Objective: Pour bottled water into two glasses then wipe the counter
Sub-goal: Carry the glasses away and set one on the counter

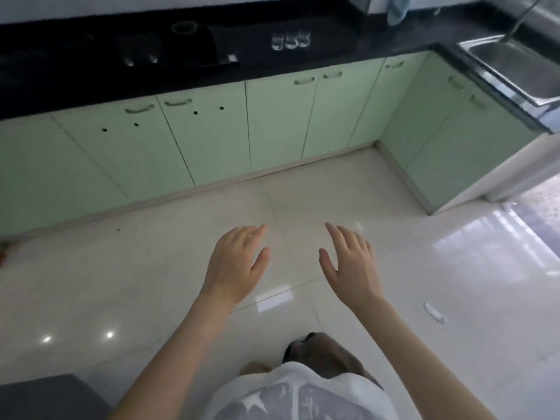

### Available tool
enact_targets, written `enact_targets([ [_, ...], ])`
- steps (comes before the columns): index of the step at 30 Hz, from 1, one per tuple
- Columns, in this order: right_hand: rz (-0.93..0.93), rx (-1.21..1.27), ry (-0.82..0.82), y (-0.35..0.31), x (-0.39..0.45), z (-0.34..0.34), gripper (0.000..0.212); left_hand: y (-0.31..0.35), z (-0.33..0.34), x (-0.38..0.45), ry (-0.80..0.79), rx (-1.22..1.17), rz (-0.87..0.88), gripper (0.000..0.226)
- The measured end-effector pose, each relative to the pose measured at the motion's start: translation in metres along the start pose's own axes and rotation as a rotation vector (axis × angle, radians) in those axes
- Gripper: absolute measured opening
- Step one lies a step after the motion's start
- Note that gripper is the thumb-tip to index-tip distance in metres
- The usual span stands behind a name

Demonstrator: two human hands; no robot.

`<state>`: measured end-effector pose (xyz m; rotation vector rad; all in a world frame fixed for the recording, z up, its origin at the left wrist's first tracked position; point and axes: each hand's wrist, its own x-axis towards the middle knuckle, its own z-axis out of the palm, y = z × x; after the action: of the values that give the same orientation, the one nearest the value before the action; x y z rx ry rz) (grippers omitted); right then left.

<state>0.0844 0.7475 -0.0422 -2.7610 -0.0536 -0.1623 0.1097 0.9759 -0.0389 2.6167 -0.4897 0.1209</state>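
Note:
Three clear glasses [291, 40] stand in a row on the black counter [348, 53], far ahead of me. A light blue cloth [397, 9] hangs at the back of the counter, to their right. My left hand [235, 263] and my right hand [353, 265] are stretched out side by side over the floor, palms down, fingers straight, holding nothing. Both are well short of the counter. I see no water bottle.
A black gas stove [169, 47] sits on the counter left of the glasses. A steel sink [515, 68] fills the right-hand corner. Pale green cupboard doors [212, 140] run below the counter. Glossy white floor tiles [424, 283] lie between me and the cupboards.

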Motion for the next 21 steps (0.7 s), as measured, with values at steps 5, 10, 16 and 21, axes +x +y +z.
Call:
enact_targets([
  [5,0.048,-0.048,0.012,0.024,0.02,-0.012,0.047,0.017,0.02,0.06,-0.061,0.008,0.165,0.048],
  [10,0.068,-0.088,0.011,0.072,0.071,-0.017,0.046,0.034,0.052,0.135,-0.133,0.008,0.192,0.052],
  [16,0.037,-0.078,0.048,0.148,0.168,-0.037,0.045,0.069,0.079,0.245,-0.158,0.055,0.172,0.054],
  [21,-0.038,-0.065,0.092,0.197,0.262,-0.068,0.045,0.097,0.082,0.342,-0.114,0.068,0.155,0.052],
])
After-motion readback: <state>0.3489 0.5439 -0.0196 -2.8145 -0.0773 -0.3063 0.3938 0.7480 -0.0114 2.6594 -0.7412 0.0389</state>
